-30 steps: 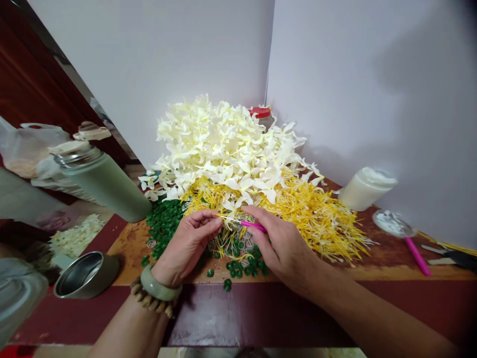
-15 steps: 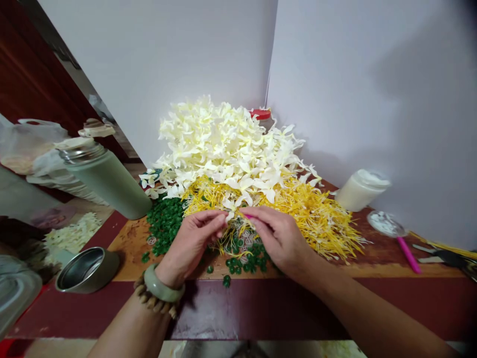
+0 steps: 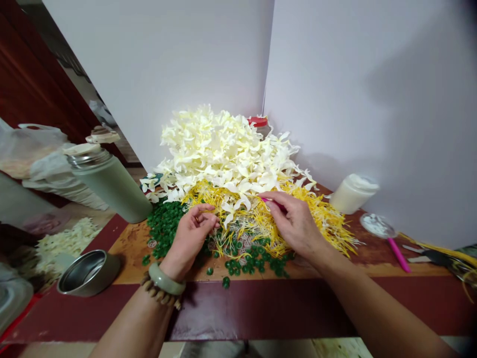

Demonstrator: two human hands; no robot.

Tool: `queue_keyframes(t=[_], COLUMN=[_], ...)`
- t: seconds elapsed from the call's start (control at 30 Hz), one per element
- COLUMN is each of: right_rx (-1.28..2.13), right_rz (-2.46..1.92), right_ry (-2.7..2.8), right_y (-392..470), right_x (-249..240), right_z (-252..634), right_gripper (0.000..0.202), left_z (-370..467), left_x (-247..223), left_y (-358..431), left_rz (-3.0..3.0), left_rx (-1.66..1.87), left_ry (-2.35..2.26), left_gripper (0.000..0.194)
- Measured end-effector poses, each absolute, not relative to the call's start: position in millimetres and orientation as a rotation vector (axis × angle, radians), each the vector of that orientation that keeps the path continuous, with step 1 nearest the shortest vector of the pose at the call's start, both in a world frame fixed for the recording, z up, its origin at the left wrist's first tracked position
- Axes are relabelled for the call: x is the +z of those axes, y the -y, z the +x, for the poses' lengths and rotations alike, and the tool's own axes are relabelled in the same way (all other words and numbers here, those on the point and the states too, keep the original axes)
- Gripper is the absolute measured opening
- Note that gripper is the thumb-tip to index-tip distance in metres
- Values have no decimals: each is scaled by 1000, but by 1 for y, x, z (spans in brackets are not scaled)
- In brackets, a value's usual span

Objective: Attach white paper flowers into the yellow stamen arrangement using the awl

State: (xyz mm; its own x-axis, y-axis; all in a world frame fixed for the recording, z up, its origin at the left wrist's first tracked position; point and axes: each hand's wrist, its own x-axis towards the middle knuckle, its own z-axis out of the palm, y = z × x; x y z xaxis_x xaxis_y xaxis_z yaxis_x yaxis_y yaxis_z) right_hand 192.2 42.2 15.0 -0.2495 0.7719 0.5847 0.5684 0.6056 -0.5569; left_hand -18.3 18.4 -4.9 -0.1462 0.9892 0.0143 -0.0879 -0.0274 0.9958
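My right hand pinches a small pink stick between thumb and forefinger, just above the yellow stamens; most of the stick is hidden by the fingers. My left hand hovers over the green pieces with fingers loosely bent and apart, and nothing shows between them. Just right of its fingertips lies a white artificial flower. Beneath and between the hands spread yellow-and-white stamens and small green plastic calyx-like pieces. Behind them rises a heap of white petal flowers.
At left stand an open green thermos and a metal cup. To the right are a white jar, a clear dish of white paste, a pink handle and black scissors. A red-lidded jar sits behind the heap.
My hands have moved apart. The right hand went up and right with the pink stick, while the left let go of a white flower and loosened its fingers.
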Motion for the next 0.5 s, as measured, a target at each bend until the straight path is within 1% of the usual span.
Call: queue_keyframes(t=[0.07, 0.2, 0.3, 0.37, 0.5], right_rx=[235, 49, -103, -137, -106], right_rz=[-1088, -1233, -1302, -1309, -1273], right_ry=[2022, 2235, 2363, 2413, 2428], right_y=[-42, -37, -33, -31, -30], right_x=[16, 18, 19, 18, 19], right_z=[192, 190, 187, 185, 186], right_gripper=[24, 25, 24, 23, 23], left_z=[-15, -9, -4, -1, 5], left_x=[-7, -8, -8, -11, -17], left_y=[-19, -28, -37, -40, -40], left_rz=[1118, 1244, 1402, 1488, 1443], left_rx=[1342, 1250, 1237, 1228, 1258], left_ry=[-1247, -1356, -1418, -1444, -1481], left_gripper=[33, 29, 32, 32, 19])
